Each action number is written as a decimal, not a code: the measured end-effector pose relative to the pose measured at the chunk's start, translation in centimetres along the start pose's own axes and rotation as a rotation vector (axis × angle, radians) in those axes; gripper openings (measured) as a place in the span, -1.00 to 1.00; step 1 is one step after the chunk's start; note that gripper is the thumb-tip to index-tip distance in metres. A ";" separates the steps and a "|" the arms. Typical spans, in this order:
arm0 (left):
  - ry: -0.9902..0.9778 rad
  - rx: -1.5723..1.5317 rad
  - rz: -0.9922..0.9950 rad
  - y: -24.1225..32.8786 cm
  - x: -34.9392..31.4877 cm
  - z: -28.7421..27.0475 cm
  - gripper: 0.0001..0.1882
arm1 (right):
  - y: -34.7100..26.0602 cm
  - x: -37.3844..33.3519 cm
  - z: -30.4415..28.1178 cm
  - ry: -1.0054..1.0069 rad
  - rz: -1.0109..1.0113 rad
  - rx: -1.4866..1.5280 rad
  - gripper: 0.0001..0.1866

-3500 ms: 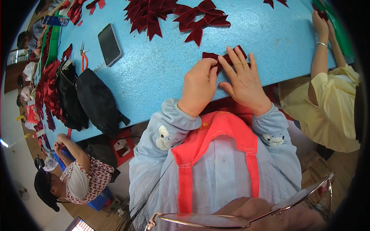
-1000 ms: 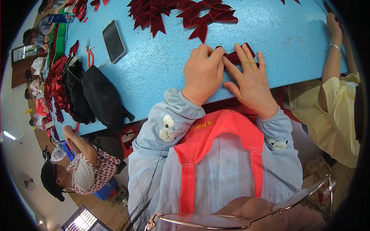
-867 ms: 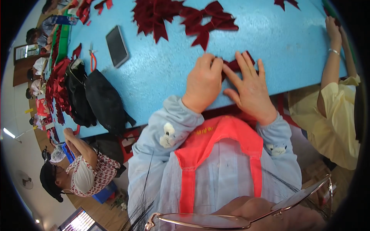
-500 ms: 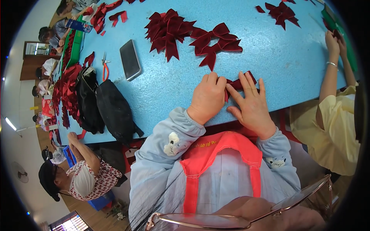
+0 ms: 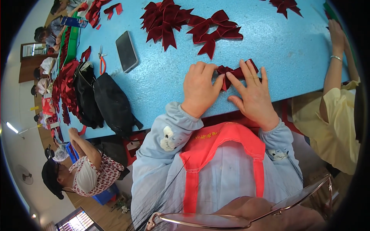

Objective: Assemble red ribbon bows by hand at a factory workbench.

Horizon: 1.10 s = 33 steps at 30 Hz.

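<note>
A dark red velvet ribbon bow (image 5: 236, 73) lies on the blue table in front of me, partly covered by my fingers. My left hand (image 5: 201, 87) is closed at its left end, thumb against the ribbon and fingers curled; the exact grip is hidden. Over the bow's right part, my right hand (image 5: 253, 92) lies flat with its fingers spread, pressing the ribbon against the table. Just beyond my hands is a finished-looking bow (image 5: 216, 32) of the same velvet, beside a heap of similar bows (image 5: 165, 21).
To the left are a black phone (image 5: 127, 52), orange-handled pliers (image 5: 102, 63), a black pouch (image 5: 112, 104) and a pile of red ribbon (image 5: 68, 86). More bows (image 5: 285, 5) lie at the far right. Co-workers sit on both sides; one person's arm (image 5: 334, 54) rests at the right.
My left hand has shifted slightly left, uncovering more of the bow's left side. My right hand stays spread over the ribbon. The view has tilted a little.
</note>
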<state>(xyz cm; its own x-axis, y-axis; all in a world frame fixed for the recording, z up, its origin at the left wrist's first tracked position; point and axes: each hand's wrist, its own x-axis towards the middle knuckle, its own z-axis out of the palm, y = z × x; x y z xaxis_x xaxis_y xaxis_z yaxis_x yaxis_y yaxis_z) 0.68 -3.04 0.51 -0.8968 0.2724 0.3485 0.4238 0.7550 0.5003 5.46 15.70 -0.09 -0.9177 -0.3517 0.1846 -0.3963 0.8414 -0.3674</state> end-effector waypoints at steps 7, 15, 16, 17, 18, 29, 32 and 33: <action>0.061 -0.293 0.089 0.4 -0.8 1.4 -0.80 | 0.8 0.4 -1.2 0.336 -0.013 0.097 -0.53; 0.108 -0.391 0.145 0.7 -1.7 1.5 -0.78 | 1.8 3.6 -0.7 0.235 -0.024 0.318 -0.75; 0.145 -0.414 0.143 0.8 -1.8 1.5 -0.78 | 1.9 3.8 -0.5 0.240 -0.029 0.379 -0.77; 0.117 -0.410 0.138 0.8 -1.8 1.4 -0.78 | 2.1 3.9 -0.3 0.247 -0.032 0.441 -0.79; 0.109 -0.431 0.069 0.9 -1.8 1.3 -0.78 | 2.3 3.9 -0.1 0.255 -0.035 0.502 -0.81; 0.046 -0.536 -0.031 1.6 -1.4 1.1 -0.78 | 3.1 3.5 -0.1 0.168 -0.016 0.782 -0.87; 0.056 -0.556 -0.063 1.4 -1.4 1.1 -0.76 | 3.0 3.5 -0.3 0.158 -0.044 0.787 -0.87; 0.028 -0.558 -0.069 1.3 -1.4 1.1 -0.76 | 3.0 3.6 -0.4 0.148 -0.049 0.774 -0.87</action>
<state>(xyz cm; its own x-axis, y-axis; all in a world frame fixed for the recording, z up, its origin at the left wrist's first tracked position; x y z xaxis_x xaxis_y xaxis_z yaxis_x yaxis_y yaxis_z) 2.38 -1.78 -0.21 -0.9242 0.2123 0.3173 0.3742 0.3383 0.8634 0.96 17.12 -0.21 -0.9072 -0.2769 0.3168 -0.3919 0.2822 -0.8756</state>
